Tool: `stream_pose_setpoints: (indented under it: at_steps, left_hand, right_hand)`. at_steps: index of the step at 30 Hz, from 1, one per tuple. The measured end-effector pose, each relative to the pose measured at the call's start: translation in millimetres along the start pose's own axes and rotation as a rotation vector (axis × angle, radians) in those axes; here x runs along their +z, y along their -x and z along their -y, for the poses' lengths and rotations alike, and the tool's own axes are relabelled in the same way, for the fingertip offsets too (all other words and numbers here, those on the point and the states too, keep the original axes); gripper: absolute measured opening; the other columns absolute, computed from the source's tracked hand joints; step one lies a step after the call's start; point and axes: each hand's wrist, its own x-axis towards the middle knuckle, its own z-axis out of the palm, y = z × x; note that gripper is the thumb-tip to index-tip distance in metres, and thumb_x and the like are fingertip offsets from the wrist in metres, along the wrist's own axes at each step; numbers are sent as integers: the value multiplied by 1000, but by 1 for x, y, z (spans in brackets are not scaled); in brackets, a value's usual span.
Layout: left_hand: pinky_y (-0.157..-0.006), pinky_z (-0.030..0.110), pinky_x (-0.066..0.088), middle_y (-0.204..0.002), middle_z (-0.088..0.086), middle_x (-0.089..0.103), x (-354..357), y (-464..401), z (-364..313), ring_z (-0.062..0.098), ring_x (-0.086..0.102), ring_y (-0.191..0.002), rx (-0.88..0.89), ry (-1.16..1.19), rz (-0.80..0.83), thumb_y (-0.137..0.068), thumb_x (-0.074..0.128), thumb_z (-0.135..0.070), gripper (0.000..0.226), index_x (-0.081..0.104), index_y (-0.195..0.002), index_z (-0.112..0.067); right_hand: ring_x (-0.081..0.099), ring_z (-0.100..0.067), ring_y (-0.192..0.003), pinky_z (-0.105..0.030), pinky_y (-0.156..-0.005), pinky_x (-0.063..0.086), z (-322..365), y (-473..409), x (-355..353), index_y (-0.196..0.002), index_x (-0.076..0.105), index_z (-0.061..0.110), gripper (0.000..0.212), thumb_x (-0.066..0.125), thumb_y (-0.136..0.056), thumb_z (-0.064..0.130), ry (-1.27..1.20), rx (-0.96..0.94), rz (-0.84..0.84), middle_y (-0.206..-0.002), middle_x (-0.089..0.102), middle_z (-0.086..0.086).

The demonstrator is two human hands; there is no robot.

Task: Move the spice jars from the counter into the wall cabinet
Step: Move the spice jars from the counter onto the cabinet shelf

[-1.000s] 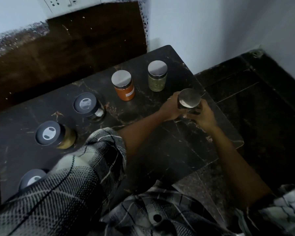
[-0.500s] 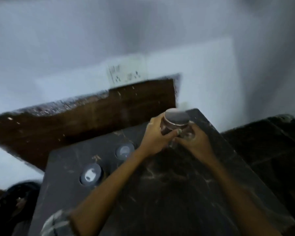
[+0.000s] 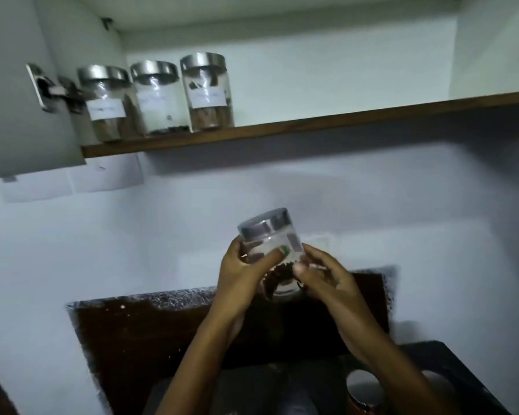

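Note:
A clear spice jar with a silver lid and dark bits at its bottom is raised in front of the wall, well below the cabinet shelf. My left hand grips its left side, thumb across the front. My right hand holds its lower right side. Three tall silver-lidded jars with white labels stand at the left end of the open wall cabinet's shelf. On the counter below, another silver jar lid shows at the bottom right.
The open cabinet door with its metal hinge hangs at the upper left. The shelf to the right of the three jars is bare. A dark brown backsplash panel sits behind the counter. White wall fills the middle.
Both hands have lifted the jar off the counter and up in front of the wall. My view has swung upward, bringing the open cabinet and its shelf into sight.

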Motion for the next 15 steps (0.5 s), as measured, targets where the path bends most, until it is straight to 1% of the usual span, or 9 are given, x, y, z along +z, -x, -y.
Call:
stream_pose_setpoints:
  at_steps: [2, 3, 4, 6, 9, 11, 12, 13, 15]
  left_hand:
    - [-73, 23, 55, -97, -12, 71, -17, -5, -17, -1, 68, -87, -14, 28, 27, -65, 82, -32, 48, 63, -108, -26]
    - [-75, 26, 55, -96, -14, 71, -24, -7, -23, 0, 68, -88, -23, 47, 37, -64, 81, -34, 47, 64, -107, -26]
    - [-77, 28, 55, -97, -13, 71, -28, -9, -28, 1, 68, -90, -26, 62, 46, -64, 77, -37, 44, 65, -105, -26]
    - [-79, 30, 54, -101, -10, 71, -34, -12, -35, 6, 68, -96, -9, 77, 48, -67, 72, -40, 39, 67, -103, -27]
    - [-82, 31, 54, -104, -8, 73, -35, -16, -45, 10, 67, -103, 4, 105, 40, -71, 70, -48, 38, 68, -102, -27]
    - [-83, 29, 54, -105, -7, 73, -36, -19, -53, 11, 67, -103, 24, 136, 42, -72, 68, -53, 38, 70, -100, -27]
    - [-82, 28, 54, -105, -7, 73, -36, -21, -58, 11, 67, -103, 37, 148, 43, -72, 63, -54, 38, 70, -98, -28]
    - [-80, 25, 54, -106, -8, 73, -36, -23, -62, 11, 68, -103, 53, 152, 45, -72, 59, -55, 38, 69, -98, -29]
    - [-79, 23, 53, -110, -7, 72, -36, -24, -68, 10, 67, -104, 86, 157, 48, -74, 54, -55, 38, 67, -99, -29]
  right_hand:
    - [60, -20, -115, -45, -97, 48, 2, 0, 13, -115, 64, 28, 51, 67, -68, 47, -328, 190, 121, -126, 61, -6]
    - [60, -25, -115, -49, -96, 48, 3, 0, 20, -114, 65, 23, 47, 64, -72, 43, -473, 261, 175, -128, 60, -12]
    - [60, -29, -115, -50, -94, 48, 4, 0, 26, -115, 64, 19, 45, 61, -75, 40, -603, 312, 226, -129, 58, -17]
    - [59, -32, -116, -50, -92, 50, 9, -2, 40, -118, 63, 15, 46, 60, -78, 37, -772, 350, 310, -131, 55, -20]
    - [59, -35, -116, -48, -90, 52, 20, -7, 58, -120, 59, 11, 49, 63, -76, 33, -866, 310, 331, -130, 57, -21]
    - [61, -38, -111, -48, -89, 53, 29, -13, 70, -123, 55, 6, 67, 78, -65, 32, -893, 266, 269, -127, 58, -23]
    - [62, -38, -109, -47, -89, 53, 33, -16, 74, -121, 54, 5, 78, 86, -55, 32, -891, 233, 234, -124, 59, -24]
    - [63, -38, -107, -46, -89, 53, 38, -19, 78, -118, 54, 5, 83, 90, -48, 30, -866, 189, 199, -122, 61, -24]
    - [65, -34, -105, -43, -89, 54, 46, -23, 84, -112, 54, 6, 73, 86, -51, 27, -768, 90, 110, -122, 61, -23]
